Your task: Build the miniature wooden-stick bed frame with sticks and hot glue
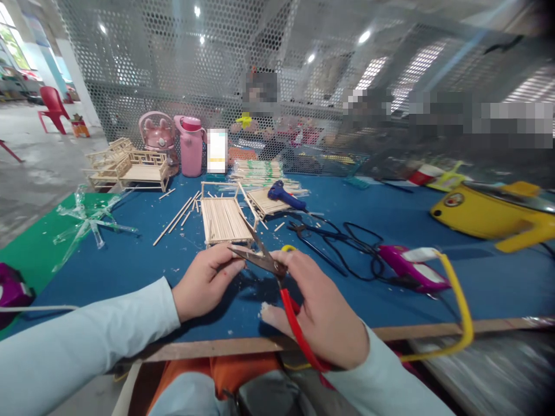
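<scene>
My right hand (323, 306) holds red-handled scissors (295, 326), their blades apart and pointing up and left. The blade tips reach the fingertips of my left hand (208, 282), whose thumb and fingers are pinched together; what they hold is too small to make out. Just beyond my fingers stands a small stick-built bed frame (223, 219). To its right, a second stick piece (266, 202) lies under a blue glue gun (287, 195). Loose thin sticks (176, 219) are scattered left of the frame.
Black pliers (321, 245) and a looped cable lie right of centre, near a purple glue gun (414, 268). A yellow pan (489, 214) stands at right. Finished stick furniture (145, 172), a pink bottle (191, 147) and bundled sticks (258, 170) line the perforated screen. Glue strands (91, 222) lie left.
</scene>
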Demonstrator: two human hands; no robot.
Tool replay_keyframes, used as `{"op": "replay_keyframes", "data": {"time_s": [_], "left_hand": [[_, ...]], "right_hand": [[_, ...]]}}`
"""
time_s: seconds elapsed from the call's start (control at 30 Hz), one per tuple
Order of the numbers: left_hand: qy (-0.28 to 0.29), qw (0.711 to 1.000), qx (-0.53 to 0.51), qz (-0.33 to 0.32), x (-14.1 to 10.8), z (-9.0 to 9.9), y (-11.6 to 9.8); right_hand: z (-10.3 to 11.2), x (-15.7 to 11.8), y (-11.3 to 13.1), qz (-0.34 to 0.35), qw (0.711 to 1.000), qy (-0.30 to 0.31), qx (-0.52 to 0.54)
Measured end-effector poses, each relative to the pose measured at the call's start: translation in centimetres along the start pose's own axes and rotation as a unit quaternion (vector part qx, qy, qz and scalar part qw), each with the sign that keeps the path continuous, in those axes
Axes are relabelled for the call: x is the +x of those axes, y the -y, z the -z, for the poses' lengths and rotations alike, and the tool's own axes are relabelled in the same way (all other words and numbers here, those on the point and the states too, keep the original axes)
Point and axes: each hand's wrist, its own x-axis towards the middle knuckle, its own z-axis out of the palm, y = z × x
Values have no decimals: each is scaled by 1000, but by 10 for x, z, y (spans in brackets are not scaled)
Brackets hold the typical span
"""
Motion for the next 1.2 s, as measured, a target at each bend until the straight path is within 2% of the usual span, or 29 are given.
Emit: {"op": "replay_keyframes", "data": {"time_s": [0.3, 0.5, 0.7, 0.83, 1.03, 1.2], "left_hand": [[20, 999, 41, -30, -3, 3, 3], [5, 998, 39, -56, -2, 3, 5], [-13, 997, 38, -61, -1, 2, 9], [-21, 997, 45, -51, 0, 2, 8], [-43, 997, 54, -32, 1, 2, 7], [-18, 998, 58, -24, 0, 2, 7]], "right_hand": [[6, -2, -4, 33, 998, 17, -40], [7, -2, -4, 56, 998, 3, -39], [2, -2, -4, 41, 997, -20, -67], [-2, -6, -8, 40, 997, -43, -40], [-1, -13, -13, 14, 999, -38, -34], [-1, -15, -10, -4, 999, -33, -7]]}}
